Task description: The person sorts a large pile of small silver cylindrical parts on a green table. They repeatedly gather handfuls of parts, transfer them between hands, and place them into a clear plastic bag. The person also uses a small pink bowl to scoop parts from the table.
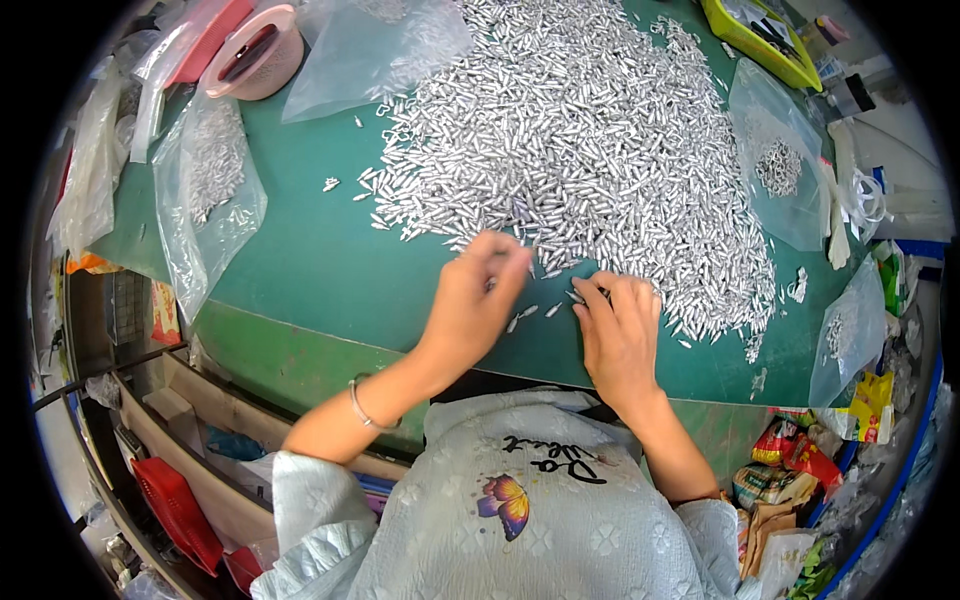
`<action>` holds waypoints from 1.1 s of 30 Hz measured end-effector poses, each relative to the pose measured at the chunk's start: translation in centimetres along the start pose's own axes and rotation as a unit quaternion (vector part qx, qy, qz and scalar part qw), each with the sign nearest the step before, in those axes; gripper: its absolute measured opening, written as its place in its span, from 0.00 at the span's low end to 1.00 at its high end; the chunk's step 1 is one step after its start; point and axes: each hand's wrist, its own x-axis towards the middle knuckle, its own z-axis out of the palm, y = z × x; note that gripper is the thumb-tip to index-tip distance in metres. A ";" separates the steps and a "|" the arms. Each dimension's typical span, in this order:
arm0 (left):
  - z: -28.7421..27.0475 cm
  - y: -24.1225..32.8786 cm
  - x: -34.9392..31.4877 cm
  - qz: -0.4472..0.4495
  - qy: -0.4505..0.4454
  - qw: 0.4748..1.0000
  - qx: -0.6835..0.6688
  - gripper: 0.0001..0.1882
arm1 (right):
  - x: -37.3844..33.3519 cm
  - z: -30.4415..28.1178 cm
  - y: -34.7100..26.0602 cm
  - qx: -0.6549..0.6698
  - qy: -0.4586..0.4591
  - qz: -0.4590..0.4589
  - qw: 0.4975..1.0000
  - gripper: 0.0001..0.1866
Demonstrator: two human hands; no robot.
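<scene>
A green tabletop (310, 270) spreads across the view, its near edge curving in front of the person's body with both forearms crossing it. The pile of silver pieces (580, 130) covers the table's middle and far part. Green surface shows along the near side of the pile — a broad stretch on the left, a narrower strip on the right, where the pile's tail comes closer to the edge.

A clear bag (340, 60) lies against the pile's far left side, and a second bag (210, 180) containing silver pieces reaches the table's left edge. Another bag (780, 160) lies just right of the pile, taking up room there. A yellow-green tray (712, 22) stands at the far right; a pink basket (285, 65) sits at the far left.

The left hand (477, 290) is at the pile's near fringe, fingers curled and blurred; I cannot tell whether it grips a piece. The right hand (620, 325) is just beside it, fingers bent downward and close together — its hold is hidden too. A few loose pieces (527, 311) lie between the hands, well inside the near edge.
</scene>
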 end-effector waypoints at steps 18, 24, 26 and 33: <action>-2.1 -6.5 -8.0 -0.423 -0.235 0.704 -0.520 0.28 | 0.7 1.9 -3.4 0.146 -0.125 -0.093 0.977 0.13; -1.2 -10.5 -8.4 -0.324 -0.242 0.521 -0.751 0.29 | -1.4 1.0 -4.3 0.232 -0.222 -0.152 0.935 0.11; -1.1 -11.5 -8.7 -0.362 -0.213 0.518 -0.745 0.30 | -1.9 1.0 -4.3 0.256 -0.258 -0.175 0.915 0.10; -1.0 -9.1 -7.0 -0.340 -0.289 0.570 -0.690 0.36 | -0.1 0.7 -3.3 0.090 0.005 0.011 0.996 0.12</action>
